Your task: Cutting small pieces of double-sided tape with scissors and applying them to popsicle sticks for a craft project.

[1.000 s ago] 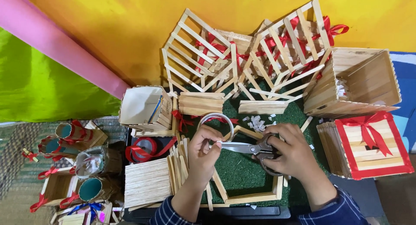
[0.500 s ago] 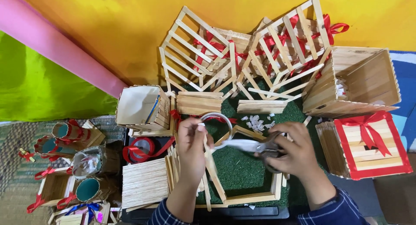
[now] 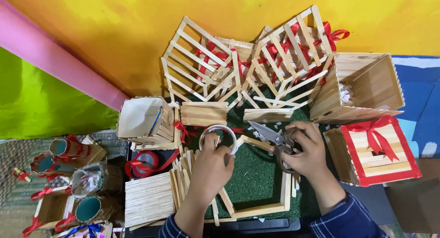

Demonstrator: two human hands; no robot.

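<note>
Surveying from largest to smallest: the desk [image 3: 415,206] carries a crowd of craft-stick work, the biggest pieces being the open lattice frames [image 3: 201,64] tied with red ribbon along the far side, then a deep stick box [image 3: 362,87] at the right with a flat red-ribboned lid panel [image 3: 378,151] just in front of it. Centrally lies a green turf mat [image 3: 254,174] bordered by a low stick frame [image 3: 256,209], with loose sticks fanned against its left edge and a flat stick panel [image 3: 147,199] beside them. The right hand [image 3: 305,148] is closed around the handles of a pair of scissors [image 3: 270,133], blades parted and pointing left over the mat. The left hand [image 3: 211,167] pinches the near rim of a tape roll [image 3: 218,136], a pale, thin ring standing just above the mat's far-left corner, close to the scissor tips but apart from them. Judgement on handling: the roll looks light and fairly stiff as a hoop, though thin enough to flex if squeezed across its width; its outer face is probably smooth and its free end tacky, so grip is best taken on the rim, thumb inside and fingers outside, as now. The scissors are rigid, heavier and sharp at the tips; they should be held by the loops only. The surrounding stick pieces appear fragile to knocks.
</note>
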